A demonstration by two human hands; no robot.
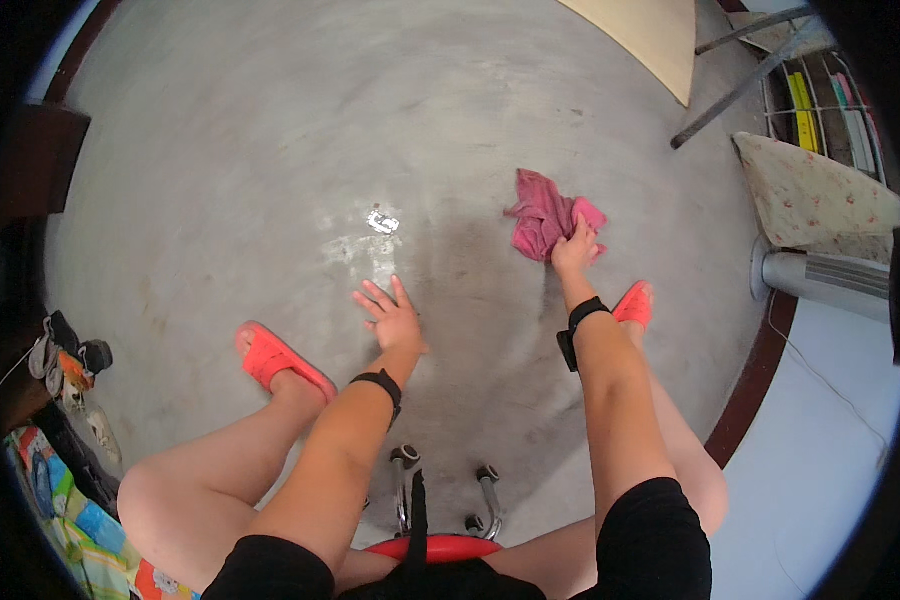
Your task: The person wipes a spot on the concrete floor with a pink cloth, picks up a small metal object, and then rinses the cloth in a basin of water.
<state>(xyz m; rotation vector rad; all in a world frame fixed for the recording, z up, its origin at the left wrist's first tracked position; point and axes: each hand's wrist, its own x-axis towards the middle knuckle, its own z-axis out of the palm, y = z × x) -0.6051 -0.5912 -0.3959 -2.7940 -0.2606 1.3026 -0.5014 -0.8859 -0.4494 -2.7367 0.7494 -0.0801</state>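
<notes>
A crumpled pink cloth (544, 217) lies spread on the grey concrete floor (285, 150), right of the middle. My right hand (577, 247) rests on its lower right part, fingers pointing away from me; whether they grip it is hard to tell. My left hand (391, 319) holds nothing, its fingers spread over the floor or just above it. Beyond that hand, a shiny patch (382, 221) reflects light on the floor. Black bands are on both my forearms.
Red slippers (281, 356) are on my feet, beside a wheeled red stool (446, 549) under me. At right stand a metal-legged piece of furniture (742, 90), a wire rack (817, 112) and a pale appliance (825, 277). Shoes (101, 431) and colourful fabric (82, 540) lie left.
</notes>
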